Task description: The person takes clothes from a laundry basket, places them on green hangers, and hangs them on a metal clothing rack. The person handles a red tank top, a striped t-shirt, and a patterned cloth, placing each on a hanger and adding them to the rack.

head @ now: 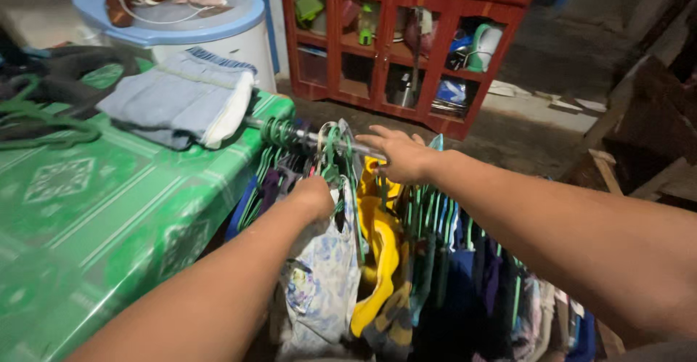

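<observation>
In the head view, I am closing my left hand (314, 196) in a fist around the top of a pale floral garment (323, 275) on its green hanger (330, 160), hung from the metal rail (308, 137) just off the corner of the green-clothed table (109, 209). My right hand (401, 155) is resting on the rail, fingers spread, beside a yellow garment (379, 249). For a clean result, I am keeping the hook square to the rail and neighbouring hangers parted. No packages or labels are legible; folded cloth (181, 100) is lying near the table's far edge.
</observation>
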